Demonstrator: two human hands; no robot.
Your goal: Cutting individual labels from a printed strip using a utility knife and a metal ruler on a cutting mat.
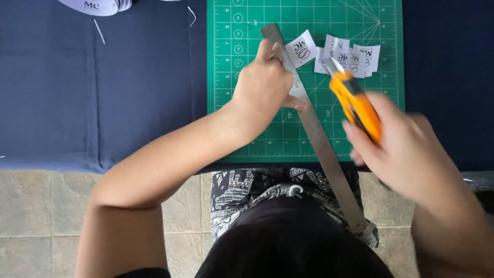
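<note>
My left hand (pixel 265 85) presses down on a long metal ruler (pixel 316 136) that lies slanted across a green cutting mat (pixel 247 134). An orange utility knife (pixel 355 100) is gripped in my right hand (pixel 406 149), its blade tip pointing up toward several small white printed paper labels (pixel 350 54) on the mat right of the ruler. One label (pixel 301 49) lies just beside the ruler's upper end. The right hand is blurred.
The mat rests on a dark blue cloth (pixel 103 87) covering the table. A stack of white printed paper (pixel 98 5) sits at the top left edge. Thin paper slivers (pixel 99 32) lie on the cloth. A tiled floor (pixel 41 216) shows below.
</note>
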